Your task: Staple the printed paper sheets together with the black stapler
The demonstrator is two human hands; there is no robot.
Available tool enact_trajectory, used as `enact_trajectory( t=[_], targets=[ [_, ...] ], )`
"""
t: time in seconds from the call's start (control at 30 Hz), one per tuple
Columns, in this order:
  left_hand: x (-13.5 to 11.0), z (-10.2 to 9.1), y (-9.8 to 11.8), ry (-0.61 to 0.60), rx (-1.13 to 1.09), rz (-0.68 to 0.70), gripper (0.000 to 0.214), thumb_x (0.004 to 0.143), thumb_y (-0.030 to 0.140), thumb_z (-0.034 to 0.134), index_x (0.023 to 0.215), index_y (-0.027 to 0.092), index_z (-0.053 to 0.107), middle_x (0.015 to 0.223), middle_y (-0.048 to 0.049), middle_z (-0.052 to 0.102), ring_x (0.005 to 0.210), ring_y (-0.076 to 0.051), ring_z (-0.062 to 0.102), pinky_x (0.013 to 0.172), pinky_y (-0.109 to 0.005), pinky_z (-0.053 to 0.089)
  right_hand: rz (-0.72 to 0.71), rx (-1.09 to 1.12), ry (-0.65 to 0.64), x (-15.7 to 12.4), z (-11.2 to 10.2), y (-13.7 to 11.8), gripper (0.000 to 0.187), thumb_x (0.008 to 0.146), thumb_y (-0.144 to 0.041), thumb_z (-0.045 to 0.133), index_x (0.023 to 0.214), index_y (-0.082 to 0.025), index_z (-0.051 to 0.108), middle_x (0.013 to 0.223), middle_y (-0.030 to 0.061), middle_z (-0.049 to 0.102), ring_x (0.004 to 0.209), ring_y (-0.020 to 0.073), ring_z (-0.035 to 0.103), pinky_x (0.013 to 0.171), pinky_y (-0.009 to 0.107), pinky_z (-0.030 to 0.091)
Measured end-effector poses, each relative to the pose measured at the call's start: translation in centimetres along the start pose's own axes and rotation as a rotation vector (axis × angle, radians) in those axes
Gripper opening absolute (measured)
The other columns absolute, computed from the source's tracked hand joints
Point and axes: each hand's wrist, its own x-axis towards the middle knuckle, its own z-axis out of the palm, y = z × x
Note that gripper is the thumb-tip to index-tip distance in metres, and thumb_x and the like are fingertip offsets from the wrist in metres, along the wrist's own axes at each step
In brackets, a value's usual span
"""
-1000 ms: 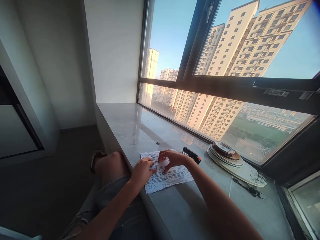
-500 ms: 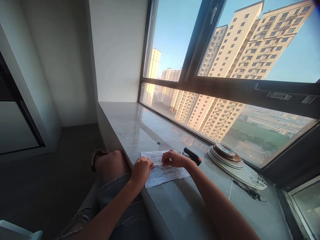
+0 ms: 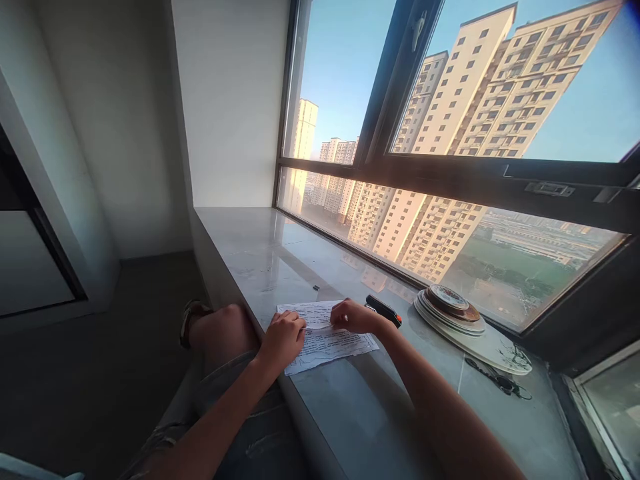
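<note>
A printed sheet of paper (image 3: pixel 333 343) lies on the grey marble window sill (image 3: pixel 380 413) in front of me. My left hand (image 3: pixel 283 340) rests on its left edge with the fingers curled, pressing the paper near a fold line. On the sheet's far right part, my right hand (image 3: pixel 355 316) presses down with fingers bent together. Both hands are closed on the paper, about a hand's width apart.
A black and orange tool (image 3: pixel 383 311) lies just behind my right hand. A stack of round plates (image 3: pixel 453 310) stands to the right by the window, with a dark cord (image 3: pixel 500 383) beyond it. A small dark bit (image 3: pixel 315 287) lies farther back. My knee (image 3: pixel 225 327) is left of the sill.
My right hand has slid from the sheet's middle toward its far right, and its spread fingers have closed. The left hand stayed on the left edge. The paper looks flatter along the fold.
</note>
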Motion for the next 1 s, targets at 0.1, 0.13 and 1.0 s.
enact_trajectory(
  t=[0.1,0.13,1.0],
  targets=[
    [0.5,0.4,0.5,-0.020,-0.014,0.008,0.016,0.096,0.018,0.059,0.095,0.020,0.075,0.098,-0.0062,0.071,0.102,-0.025,0.065,0.098,-0.044,0.046,-0.015,0.002,0.022,0.1,0.0,-0.2,0.008,0.085,-0.017,0.069,0.087,-0.016,0.076,0.082,0.0044,0.072,0.070,0.0139,0.062,0.068,0.025,0.049],
    [0.7,0.5,0.6,-0.024,-0.012,0.005,0.017,0.096,0.017,0.058,0.091,0.020,0.075,0.095,-0.0059,0.070,0.100,-0.025,0.066,0.098,-0.044,0.046,-0.021,-0.002,0.024,0.1,0.0,-0.3,0.008,0.084,-0.016,0.068,0.086,-0.016,0.076,0.081,0.0041,0.072,0.069,0.0136,0.062,0.068,0.025,0.049],
    [1.3,1.2,1.0,0.056,0.009,0.005,0.019,0.092,0.012,0.060,0.081,0.022,0.073,0.087,-0.0055,0.073,0.097,-0.027,0.063,0.089,-0.043,0.037,0.016,-0.078,0.107,3.7,2.7,-3.5,0.011,0.085,-0.024,0.072,0.076,-0.018,0.075,0.070,0.0020,0.071,0.065,0.0138,0.060,0.068,0.025,0.043]
  ],
)
